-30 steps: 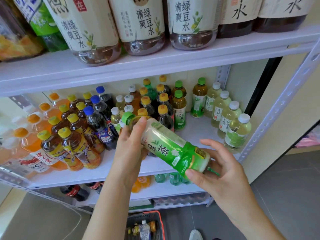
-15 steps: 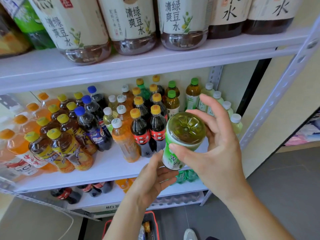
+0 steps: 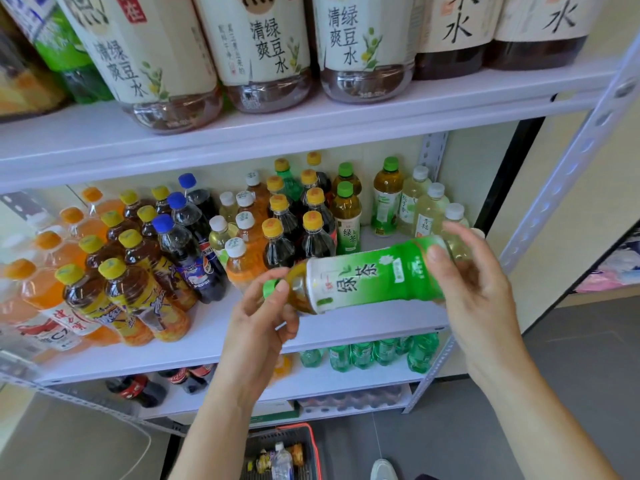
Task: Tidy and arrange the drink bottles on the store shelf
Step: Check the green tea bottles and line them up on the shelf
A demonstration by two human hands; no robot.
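Note:
A green tea bottle (image 3: 363, 277) with a green and white label lies nearly level in front of the middle shelf (image 3: 207, 348), its green cap pointing left. My left hand (image 3: 259, 323) grips its cap and neck end. My right hand (image 3: 474, 289) holds its base end, fingers curled round it. Behind it on the shelf stand rows of small bottles: green tea bottles (image 3: 346, 216) with green caps, pale drinks with white caps (image 3: 429, 213), dark drinks with yellow caps (image 3: 280, 233), cola with blue caps (image 3: 187, 244) and orange drinks (image 3: 45, 278).
Large bottles (image 3: 263, 46) with cream labels fill the upper shelf. Green bottles (image 3: 363, 353) and cola lie on the lower shelf. A shopping basket (image 3: 277, 455) with a few bottles sits on the floor below. A metal upright (image 3: 568, 174) borders the shelf's right side.
The bottle was upended with its base facing me, held mostly by my right hand. It now lies level, cap to the left, with my left hand back on the neck.

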